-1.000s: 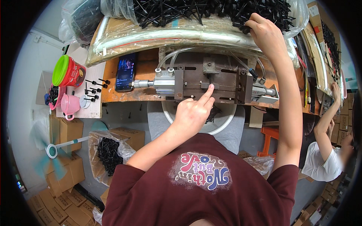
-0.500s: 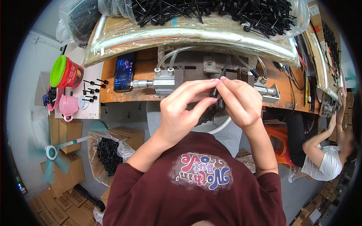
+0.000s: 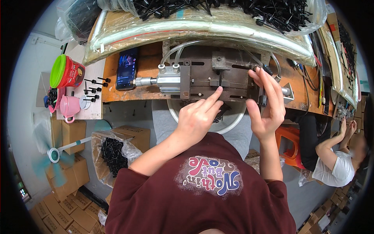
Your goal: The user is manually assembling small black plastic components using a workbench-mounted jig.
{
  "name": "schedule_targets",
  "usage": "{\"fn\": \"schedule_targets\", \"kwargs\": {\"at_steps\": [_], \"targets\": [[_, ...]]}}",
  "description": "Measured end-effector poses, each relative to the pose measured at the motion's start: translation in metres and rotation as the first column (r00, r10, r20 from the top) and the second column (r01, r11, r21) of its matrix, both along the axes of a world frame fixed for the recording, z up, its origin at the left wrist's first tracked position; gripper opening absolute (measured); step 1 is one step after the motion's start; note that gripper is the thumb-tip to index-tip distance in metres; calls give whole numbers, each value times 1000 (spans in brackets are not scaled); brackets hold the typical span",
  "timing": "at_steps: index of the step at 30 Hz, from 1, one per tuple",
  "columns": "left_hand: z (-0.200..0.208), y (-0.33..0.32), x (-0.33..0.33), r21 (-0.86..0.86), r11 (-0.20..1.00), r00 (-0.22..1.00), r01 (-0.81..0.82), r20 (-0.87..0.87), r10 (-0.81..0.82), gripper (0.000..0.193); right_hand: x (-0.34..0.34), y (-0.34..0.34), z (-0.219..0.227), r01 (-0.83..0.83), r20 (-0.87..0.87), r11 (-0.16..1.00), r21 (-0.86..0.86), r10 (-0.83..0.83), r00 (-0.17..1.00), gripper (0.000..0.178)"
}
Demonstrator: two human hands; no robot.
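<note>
My left hand (image 3: 196, 119) reaches to the metal fixture (image 3: 202, 58) on the bench, its index finger stretched out. That fingertip touches or nearly touches a thin black stem (image 3: 220, 80) standing in the small centre block. The thumb is below the index finger, with nothing seen between them. My right hand (image 3: 270, 103) is raised at the fixture's right side, thumb and fingers partly spread. A black plastic part with a stem (image 3: 262, 100) lies within its curl, apparently held; the exact grip is hidden. Below the fixture, a white basket (image 3: 230, 128) with black parts rests at my lap.
A pneumatic cylinder (image 3: 169, 84) with clear hoses sits left of the fixture, beside a phone (image 3: 127, 72). Above is a plastic-wrapped tray edge (image 3: 202, 29) heaped with black stemmed parts. A pink cup (image 3: 70, 107) and red tub (image 3: 73, 72) stand left. A co-worker (image 3: 335, 156) sits right.
My hands, together over the fixture with a black stemmed part, have separated. The left index finger now points at the centre block; the right hand has moved right with a black part in it.
</note>
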State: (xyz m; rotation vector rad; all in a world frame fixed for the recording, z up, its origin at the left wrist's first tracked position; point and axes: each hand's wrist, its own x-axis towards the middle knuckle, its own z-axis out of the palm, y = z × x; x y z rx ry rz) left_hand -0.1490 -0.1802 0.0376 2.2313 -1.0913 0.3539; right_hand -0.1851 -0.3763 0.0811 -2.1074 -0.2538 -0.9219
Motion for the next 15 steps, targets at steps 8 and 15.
{"fn": "schedule_targets", "kwargs": {"at_steps": [8,15], "targets": [[7,-8,9,112,994,999,-5,32,2,25,-24,5,-8,-119,-59,959,257,139,989,50],[3,-8,8,94,995,999,-20,33,17,24,-29,14,0,-58,-165,998,-35,52,985,33]]}}
